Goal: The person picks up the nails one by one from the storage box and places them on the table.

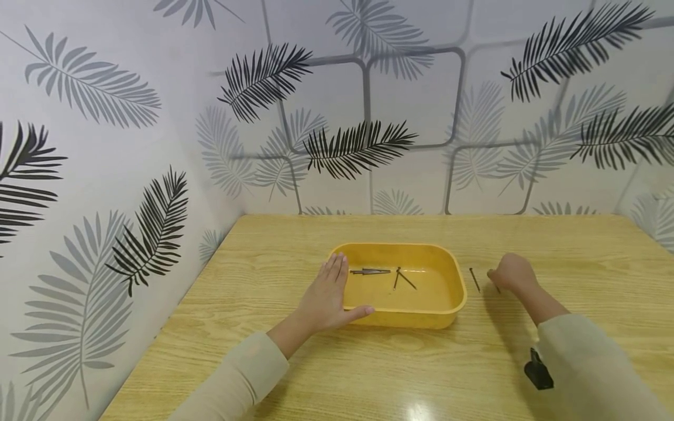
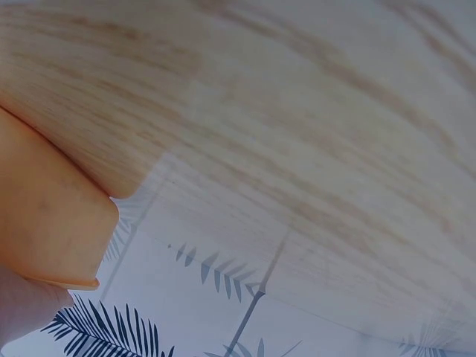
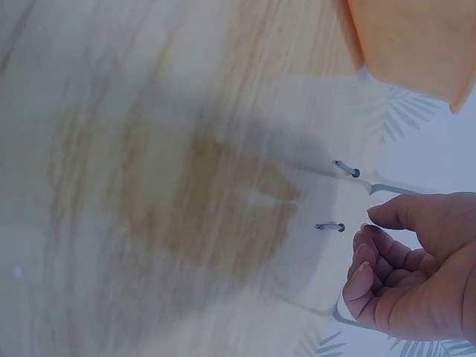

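My left hand (image 1: 327, 295) rests against the left side of a yellow plastic tray (image 1: 421, 320), its fingers straight along the rim and the thumb over the front edge. Inside the tray lie several dark nails (image 1: 370, 271), with two more nails (image 1: 405, 279) crossing at their heads. My right hand (image 1: 516, 275) is low over the table, right of the tray, with fingers bent. In the right wrist view, a nail (image 3: 330, 227) lies just beyond the thumb and index fingertips, apart from them. Another nail (image 1: 475, 280) lies between that hand and the tray.
The wooden table (image 1: 368, 368) meets a leaf-patterned wall (image 1: 411, 117) at the back and another at the left. A black object (image 1: 539, 371) shows beside the right sleeve. The left wrist view catches the tray's outer side (image 2: 52, 201).
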Available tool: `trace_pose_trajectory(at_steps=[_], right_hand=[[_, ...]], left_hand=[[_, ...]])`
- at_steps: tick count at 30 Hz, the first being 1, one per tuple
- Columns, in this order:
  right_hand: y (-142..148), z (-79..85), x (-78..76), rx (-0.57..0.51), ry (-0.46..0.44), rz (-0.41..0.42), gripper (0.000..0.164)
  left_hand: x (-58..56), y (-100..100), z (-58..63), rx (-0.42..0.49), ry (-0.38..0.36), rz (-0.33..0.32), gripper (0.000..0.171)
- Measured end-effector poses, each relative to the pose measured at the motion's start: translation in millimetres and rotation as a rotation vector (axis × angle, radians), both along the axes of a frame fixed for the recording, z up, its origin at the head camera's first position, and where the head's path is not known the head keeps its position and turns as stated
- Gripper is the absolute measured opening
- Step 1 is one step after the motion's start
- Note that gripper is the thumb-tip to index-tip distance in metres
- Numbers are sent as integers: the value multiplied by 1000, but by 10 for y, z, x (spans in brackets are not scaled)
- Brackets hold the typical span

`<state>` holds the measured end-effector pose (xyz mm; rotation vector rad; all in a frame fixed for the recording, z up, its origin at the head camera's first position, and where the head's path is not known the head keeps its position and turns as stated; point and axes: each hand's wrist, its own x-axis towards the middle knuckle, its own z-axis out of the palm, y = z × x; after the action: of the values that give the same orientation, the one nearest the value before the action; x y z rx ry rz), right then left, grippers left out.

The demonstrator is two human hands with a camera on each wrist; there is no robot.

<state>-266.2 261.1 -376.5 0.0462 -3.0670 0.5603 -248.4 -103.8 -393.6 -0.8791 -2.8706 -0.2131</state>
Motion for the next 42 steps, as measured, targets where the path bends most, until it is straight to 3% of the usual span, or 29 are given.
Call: trace_pose_trajectory(at_steps=[10, 26, 34, 42], right_hand=[[-101, 110, -20, 22, 64, 23, 40], [-391, 315, -98, -56, 131, 33, 43], [-524, 405, -108, -81, 118, 28, 46], [-703, 435, -141, -145, 150, 38, 46]], left_hand=[[-3, 11, -7, -6, 12, 3, 127], [10, 11, 8, 4, 5, -1, 127], [11, 9, 14, 0, 4, -1, 123], [7, 5, 13, 2, 10, -7, 120]])
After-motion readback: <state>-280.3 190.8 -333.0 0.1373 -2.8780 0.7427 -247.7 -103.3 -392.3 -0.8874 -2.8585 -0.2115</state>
